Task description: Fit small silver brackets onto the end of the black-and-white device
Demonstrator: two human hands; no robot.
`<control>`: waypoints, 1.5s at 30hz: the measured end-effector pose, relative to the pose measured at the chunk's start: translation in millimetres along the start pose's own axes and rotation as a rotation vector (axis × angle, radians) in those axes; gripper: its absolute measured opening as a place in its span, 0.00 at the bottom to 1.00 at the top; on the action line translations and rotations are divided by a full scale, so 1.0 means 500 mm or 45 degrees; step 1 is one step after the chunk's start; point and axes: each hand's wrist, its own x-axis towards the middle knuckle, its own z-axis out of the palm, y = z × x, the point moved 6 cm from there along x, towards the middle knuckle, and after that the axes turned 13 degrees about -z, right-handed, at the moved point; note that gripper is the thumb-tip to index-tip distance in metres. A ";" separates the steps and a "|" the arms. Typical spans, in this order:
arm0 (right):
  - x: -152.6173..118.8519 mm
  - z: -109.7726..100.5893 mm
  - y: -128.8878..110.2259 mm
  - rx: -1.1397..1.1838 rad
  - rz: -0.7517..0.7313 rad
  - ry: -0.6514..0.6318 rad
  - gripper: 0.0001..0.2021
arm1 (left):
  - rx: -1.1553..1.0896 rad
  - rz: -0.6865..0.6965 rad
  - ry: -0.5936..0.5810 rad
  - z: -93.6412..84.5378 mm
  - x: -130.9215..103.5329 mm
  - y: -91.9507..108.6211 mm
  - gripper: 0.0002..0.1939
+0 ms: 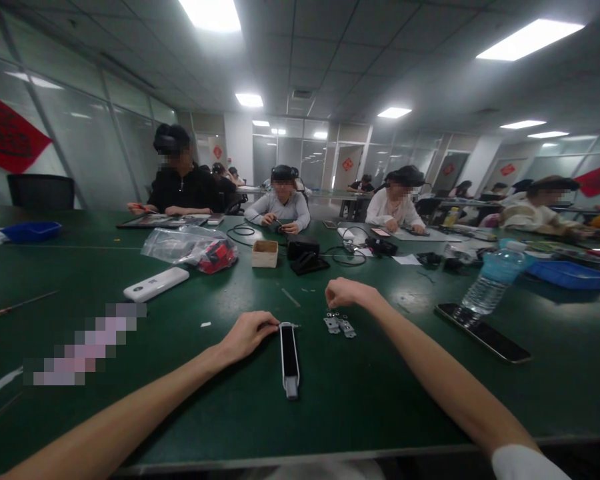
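A slim device with a white frame and black face (289,353) lies lengthwise on the green table, its grey end toward me. My left hand (253,333) has its fingertips pressed together at the device's far left corner, by a thin piece there. To the right, small metal parts (340,325) lie in a group on the tabletop. Over the far side of that group is my right hand (344,293), bent down with its fingers drawn together; the fingertips and anything between them are too small to make out.
A water bottle (495,277) and black phone (483,331) are on the right. Farther back are a small wooden box (265,255), a plastic bag with red items (193,250) and cables. A white case (156,285) lies left. Several people sit across the table.
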 end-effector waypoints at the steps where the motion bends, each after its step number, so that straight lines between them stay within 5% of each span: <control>1: 0.003 0.005 -0.004 -0.003 0.009 -0.001 0.10 | -0.001 0.007 0.006 0.001 0.000 -0.002 0.09; 14: 0.010 0.020 -0.023 -0.004 -0.040 -0.007 0.08 | 0.061 -0.032 0.024 0.004 -0.001 0.000 0.08; 25: -0.003 0.012 -0.180 0.238 -0.608 0.105 0.12 | 0.164 -0.031 0.037 0.003 -0.007 0.012 0.09; 45: 0.007 0.029 -0.175 0.386 -0.639 0.056 0.11 | 0.141 -0.064 0.023 0.000 -0.007 0.014 0.11</control>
